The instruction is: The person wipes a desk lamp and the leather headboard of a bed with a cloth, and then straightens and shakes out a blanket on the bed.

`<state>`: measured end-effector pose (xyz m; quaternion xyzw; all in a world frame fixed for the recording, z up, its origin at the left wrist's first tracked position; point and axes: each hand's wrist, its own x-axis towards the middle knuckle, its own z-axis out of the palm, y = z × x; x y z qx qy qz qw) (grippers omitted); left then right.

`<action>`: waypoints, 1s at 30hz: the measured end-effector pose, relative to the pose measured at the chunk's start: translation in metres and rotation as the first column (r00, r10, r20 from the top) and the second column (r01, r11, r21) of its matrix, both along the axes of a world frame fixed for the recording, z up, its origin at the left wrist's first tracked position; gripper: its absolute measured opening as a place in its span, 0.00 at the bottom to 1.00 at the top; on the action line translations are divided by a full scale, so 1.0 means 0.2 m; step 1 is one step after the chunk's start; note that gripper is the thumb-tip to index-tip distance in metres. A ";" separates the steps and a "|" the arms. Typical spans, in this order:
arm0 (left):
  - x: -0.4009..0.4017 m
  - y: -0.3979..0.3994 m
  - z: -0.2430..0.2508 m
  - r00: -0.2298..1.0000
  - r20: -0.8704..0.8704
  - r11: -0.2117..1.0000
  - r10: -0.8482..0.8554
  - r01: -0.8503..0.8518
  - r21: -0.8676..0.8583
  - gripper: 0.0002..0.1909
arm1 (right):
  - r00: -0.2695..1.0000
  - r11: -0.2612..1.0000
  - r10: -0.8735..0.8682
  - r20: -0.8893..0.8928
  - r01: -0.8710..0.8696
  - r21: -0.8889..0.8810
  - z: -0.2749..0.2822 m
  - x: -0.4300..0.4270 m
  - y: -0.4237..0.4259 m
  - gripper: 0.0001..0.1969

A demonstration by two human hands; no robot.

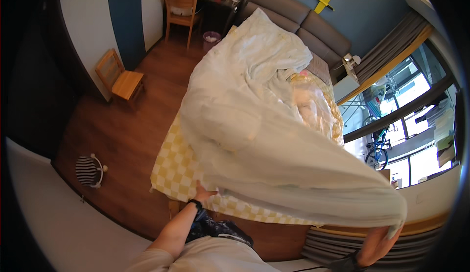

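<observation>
A large pale quilt [235,99] is spread over the bed, bunched towards the headboard and drawn out taut to the lower right. One of its corners is gripped in my right hand [380,242], held out past the foot of the bed. My left hand [203,193] is over the near edge of the yellow-and-white checked bed sheet [176,158], fingers spread, holding nothing. A black band circles the left wrist. On the far right of the bed lies a rumpled pink and yellow floral cover [312,99], with a grey-brown pillow [318,68] above it.
Two wooden chairs [128,83] and a small striped stool [88,171] stand on the wooden floor to the left. A waste bin [212,40] is beside the desk [220,0]. A white nightstand [345,81] and grey curtains [389,44] are right of the headboard [297,18].
</observation>
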<state>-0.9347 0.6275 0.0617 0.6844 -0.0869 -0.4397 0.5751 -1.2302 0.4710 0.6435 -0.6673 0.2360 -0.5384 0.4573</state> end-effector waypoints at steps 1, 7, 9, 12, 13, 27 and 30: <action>-0.12 -0.08 0.03 0.967 0.147 0.974 -0.208 0.191 0.124 0.67 | 0.854 0.888 0.365 0.371 -0.439 0.137 0.04 -0.05 -0.03 0.15; -0.46 -0.30 0.20 0.945 0.204 0.965 -0.257 0.241 0.099 0.62 | 0.726 0.764 0.561 0.397 -0.639 0.091 0.27 0.16 -0.07 0.19; -0.47 -0.33 0.23 0.973 0.203 0.994 -0.111 0.105 0.041 0.59 | 0.698 0.729 0.605 0.383 -0.679 0.085 0.36 0.13 -0.08 0.20; -0.43 -0.41 0.23 0.987 0.156 0.997 0.044 -0.053 0.057 0.51 | 0.673 0.709 0.642 0.367 -0.704 0.051 0.46 0.08 -0.11 0.22; -0.41 -0.43 0.25 0.987 0.155 0.997 0.047 -0.057 0.061 0.51 | 0.671 0.706 0.644 0.369 -0.707 0.054 0.48 0.05 -0.14 0.22; -0.34 -0.68 0.19 0.989 0.130 0.958 -0.064 0.098 -0.270 0.19 | 0.957 0.946 -0.283 -0.055 0.270 -0.179 0.51 -0.09 -0.16 0.21; 0.17 -0.27 -0.07 0.893 0.274 0.895 0.358 -0.244 -0.374 0.16 | 0.814 0.811 -0.580 0.006 0.578 -0.094 0.45 0.06 -0.19 0.21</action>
